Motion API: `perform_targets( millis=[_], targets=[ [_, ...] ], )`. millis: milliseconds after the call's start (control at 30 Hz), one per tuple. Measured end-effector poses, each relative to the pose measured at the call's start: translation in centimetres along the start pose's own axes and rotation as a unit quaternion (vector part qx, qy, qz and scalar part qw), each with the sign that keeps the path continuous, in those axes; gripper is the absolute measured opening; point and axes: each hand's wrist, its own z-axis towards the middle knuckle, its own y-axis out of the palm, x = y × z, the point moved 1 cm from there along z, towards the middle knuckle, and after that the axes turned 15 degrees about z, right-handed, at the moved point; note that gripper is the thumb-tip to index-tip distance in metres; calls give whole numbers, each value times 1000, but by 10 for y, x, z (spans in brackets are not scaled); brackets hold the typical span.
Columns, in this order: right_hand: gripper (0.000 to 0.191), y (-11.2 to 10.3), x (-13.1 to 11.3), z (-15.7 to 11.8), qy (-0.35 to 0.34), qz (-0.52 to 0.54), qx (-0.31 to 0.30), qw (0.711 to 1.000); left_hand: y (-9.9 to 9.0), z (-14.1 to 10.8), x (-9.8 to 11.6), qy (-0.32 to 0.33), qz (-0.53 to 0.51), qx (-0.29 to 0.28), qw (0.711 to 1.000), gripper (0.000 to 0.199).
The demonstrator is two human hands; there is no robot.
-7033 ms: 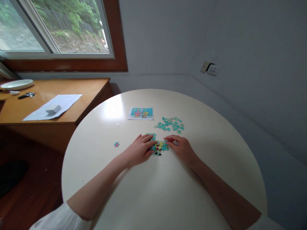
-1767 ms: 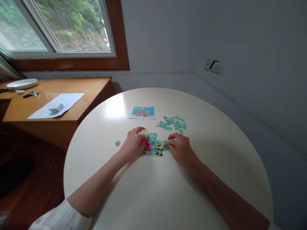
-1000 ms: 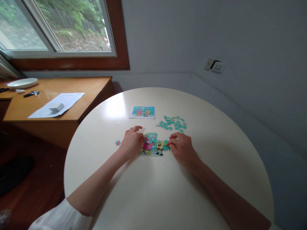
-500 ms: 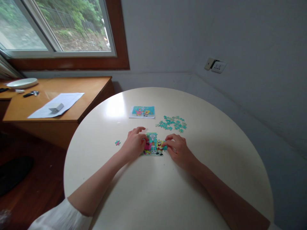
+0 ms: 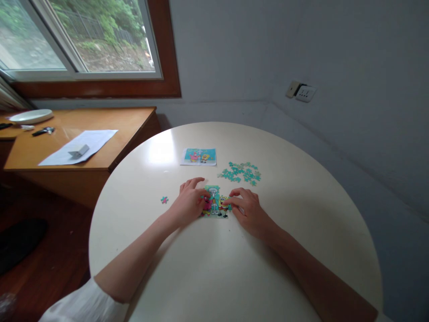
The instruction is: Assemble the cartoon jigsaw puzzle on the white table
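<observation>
A partly joined jigsaw puzzle (image 5: pixel 215 206) lies flat on the white round table, showing a pink, a pale teal and a yellow cartoon figure. My left hand (image 5: pixel 189 201) grips its left edge with curled fingers, covering part of the pink figure. At the opposite edge, my right hand (image 5: pixel 247 208) has its thumb and index finger closed on the puzzle by the yellow figure. Those fingertips hide some of the teal pieces there. One loose pink and teal puzzle piece (image 5: pixel 164 200) rests left of my left hand.
Beyond my right hand is a pile of loose teal puzzle pieces (image 5: pixel 241 173). A printed picture card (image 5: pixel 199 157) lies farther back on the round table (image 5: pixel 214 277). To the left stands a wooden desk (image 5: pixel 134 123) with a paper sheet (image 5: pixel 100 138) and a white plate (image 5: pixel 31 117).
My right fingertips have shifted slightly left, farther over the yellow figure. My left fingers have moved slightly right over the pink figure. The loose pieces and card are unmoved.
</observation>
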Motion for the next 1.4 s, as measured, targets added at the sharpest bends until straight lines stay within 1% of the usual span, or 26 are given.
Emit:
perform_targets(
  millis=[133,267,600,900,1167,1267,1400],
  targets=[
    [28,-1,3,1,-2,-18,32,999,1,0,-1,-2,-10,9,1000,30],
    [26,-2,4,1,-4,-21,51,998,2,0,-3,-11,-15,16,1000,29],
    [26,-4,6,2,6,-31,66,997,-3,3,-4,-45,-10,3,999,28],
    [25,-6,6,1,6,-38,73,997,0,4,-9,-43,-2,17,999,26],
    [23,-6,8,1,13,-48,77,996,-1,5,-13,-51,8,11,999,24],
    [20,-7,7,2,14,-48,97,994,-1,5,-13,-60,-2,10,998,25],
    [9,-7,7,3,19,-54,111,992,0,6,-13,-62,-15,14,998,25]
  ],
)
